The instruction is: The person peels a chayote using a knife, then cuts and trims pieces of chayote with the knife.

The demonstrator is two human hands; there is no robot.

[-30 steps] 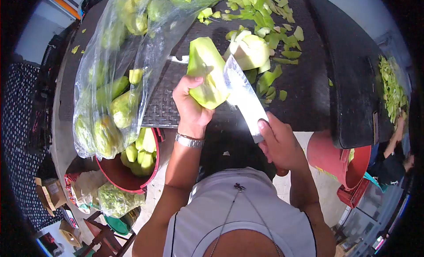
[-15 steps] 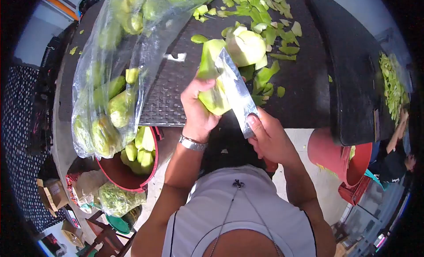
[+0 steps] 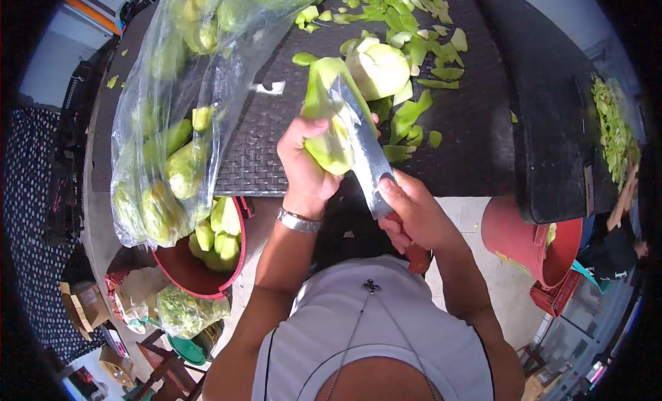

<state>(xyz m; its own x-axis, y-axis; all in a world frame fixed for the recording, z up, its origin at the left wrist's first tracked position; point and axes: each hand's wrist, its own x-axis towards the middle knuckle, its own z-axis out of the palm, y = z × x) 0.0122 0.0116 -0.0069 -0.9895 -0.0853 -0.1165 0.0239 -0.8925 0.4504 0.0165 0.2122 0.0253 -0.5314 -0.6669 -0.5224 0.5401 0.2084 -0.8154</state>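
— So, what's in the left bucket (image 3: 165, 264)?
— Green chunks (image 3: 224, 241); the bag (image 3: 238, 91) holds bigger pieces (image 3: 186, 170).
— Hands?
— Left hand (image 3: 307, 163) grips the fruit (image 3: 319, 97) over the table (image 3: 258, 163); right hand (image 3: 417, 215) clasps the knife (image 3: 367, 153) against it.

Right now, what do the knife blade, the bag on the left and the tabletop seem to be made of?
Knife blade: polished metal, likely steel, judging by its bright, mirror-like glare.
Bag: thin, clear, glossy plastic film; it wrinkles, catches highlights and shows the green produce through it.
Tabletop: dark woven strips with a slight sheen, perhaps synthetic rattan, though the look alone can't settle that.
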